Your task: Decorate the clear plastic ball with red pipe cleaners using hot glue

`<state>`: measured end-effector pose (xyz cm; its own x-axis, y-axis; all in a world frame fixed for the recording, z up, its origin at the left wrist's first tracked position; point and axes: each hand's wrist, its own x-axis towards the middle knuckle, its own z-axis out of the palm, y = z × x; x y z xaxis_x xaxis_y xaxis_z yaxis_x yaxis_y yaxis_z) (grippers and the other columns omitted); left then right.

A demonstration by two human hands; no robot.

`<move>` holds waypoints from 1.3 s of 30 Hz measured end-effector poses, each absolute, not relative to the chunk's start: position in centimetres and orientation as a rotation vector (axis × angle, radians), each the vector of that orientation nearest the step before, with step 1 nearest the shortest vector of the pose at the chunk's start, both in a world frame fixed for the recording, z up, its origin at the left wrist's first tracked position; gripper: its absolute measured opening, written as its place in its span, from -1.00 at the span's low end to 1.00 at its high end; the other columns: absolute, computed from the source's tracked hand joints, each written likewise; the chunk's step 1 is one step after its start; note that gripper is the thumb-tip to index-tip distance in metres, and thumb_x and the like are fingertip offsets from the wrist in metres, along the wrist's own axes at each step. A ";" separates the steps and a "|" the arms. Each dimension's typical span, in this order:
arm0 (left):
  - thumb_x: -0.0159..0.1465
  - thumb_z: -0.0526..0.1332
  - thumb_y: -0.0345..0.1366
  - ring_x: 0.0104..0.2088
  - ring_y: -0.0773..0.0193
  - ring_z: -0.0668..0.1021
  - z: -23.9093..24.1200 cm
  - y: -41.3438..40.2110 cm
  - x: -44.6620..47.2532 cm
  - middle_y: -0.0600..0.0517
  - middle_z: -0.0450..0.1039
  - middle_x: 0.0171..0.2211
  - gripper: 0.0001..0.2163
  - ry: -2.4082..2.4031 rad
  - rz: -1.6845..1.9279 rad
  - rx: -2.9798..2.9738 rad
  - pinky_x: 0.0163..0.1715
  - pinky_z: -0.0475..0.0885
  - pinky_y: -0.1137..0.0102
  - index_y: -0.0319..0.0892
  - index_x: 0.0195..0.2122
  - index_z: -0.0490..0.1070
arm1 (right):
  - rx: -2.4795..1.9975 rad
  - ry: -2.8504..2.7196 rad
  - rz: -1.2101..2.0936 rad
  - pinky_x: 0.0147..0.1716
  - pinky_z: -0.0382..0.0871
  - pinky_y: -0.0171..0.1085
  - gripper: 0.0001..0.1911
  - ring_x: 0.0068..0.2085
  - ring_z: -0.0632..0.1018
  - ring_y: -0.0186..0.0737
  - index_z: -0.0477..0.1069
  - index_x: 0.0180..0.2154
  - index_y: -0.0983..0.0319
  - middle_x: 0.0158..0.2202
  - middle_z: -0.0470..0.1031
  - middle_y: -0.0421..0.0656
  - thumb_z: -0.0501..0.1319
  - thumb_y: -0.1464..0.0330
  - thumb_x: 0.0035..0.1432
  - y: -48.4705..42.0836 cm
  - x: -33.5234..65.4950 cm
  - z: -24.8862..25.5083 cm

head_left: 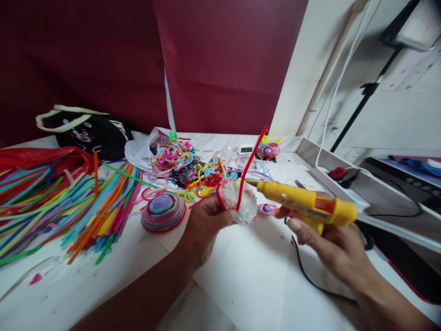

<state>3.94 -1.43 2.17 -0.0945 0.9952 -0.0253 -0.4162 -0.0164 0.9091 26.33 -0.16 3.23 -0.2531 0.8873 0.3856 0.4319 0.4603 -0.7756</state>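
My left hand (pixel 208 225) pinches a small clear, rounded plastic piece (pixel 247 207) by its left side. A red pipe cleaner (pixel 251 158) runs along the edge of that piece, and its free end sticks up above it. In my right hand (pixel 330 248) is a yellow hot glue gun (pixel 303 200), its nozzle pointing left, close to the clear piece and the red pipe cleaner. From this angle I cannot tell whether the nozzle touches. Left of my left hand lies a dome (pixel 163 211) wound with purple, blue and red pipe cleaners.
Many coloured pipe cleaners (pixel 103 207) lie on the left. Behind my hands are a heap of short pieces (pixel 175 154), a small digital clock (pixel 246 150) and a pink figure with yellow ears (pixel 268 149). A black cord (pixel 310 276) crosses the table at right.
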 end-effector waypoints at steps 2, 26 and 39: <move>-0.03 0.38 -0.40 -0.35 0.24 0.59 2.2 -1.3 3.8 -0.02 0.60 -0.38 -0.83 0.922 1.458 0.843 -0.19 0.49 0.29 -0.25 -0.35 0.58 | -1.126 -1.706 0.868 -0.57 0.40 -0.30 -0.72 -0.46 0.49 -0.23 0.45 -0.25 0.18 -0.38 0.49 -0.12 0.25 0.11 0.14 0.4 26.7 3.6; -0.11 0.44 -0.39 -0.28 0.24 0.60 2.6 -1.0 3.5 -0.01 0.63 -0.32 -0.71 1.038 1.649 0.862 -0.17 0.46 0.37 -0.25 -0.30 0.56 | -1.374 -2.392 0.443 -0.42 0.28 -0.30 -0.72 -0.45 0.47 -0.26 0.51 -0.36 0.23 -0.39 0.53 -0.11 0.18 0.16 0.16 3.7 26.5 4.9; -0.08 0.39 -0.45 -0.34 0.28 0.60 2.0 -1.3 4.0 0.05 0.60 -0.43 -0.77 1.020 1.607 0.978 -0.28 0.47 0.45 -0.22 -0.34 0.56 | -0.955 -1.992 0.836 -0.58 0.11 -0.37 -0.72 -0.54 0.27 -0.41 0.45 -0.44 0.26 -0.57 0.35 -0.27 0.34 0.16 0.03 4.9 19.2 7.3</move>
<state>4.03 -1.30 2.05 -0.2177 0.9678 0.1264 -0.2972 -0.1891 0.9359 19.19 4.93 7.31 -0.4310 0.8326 0.3480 0.3348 0.5057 -0.7951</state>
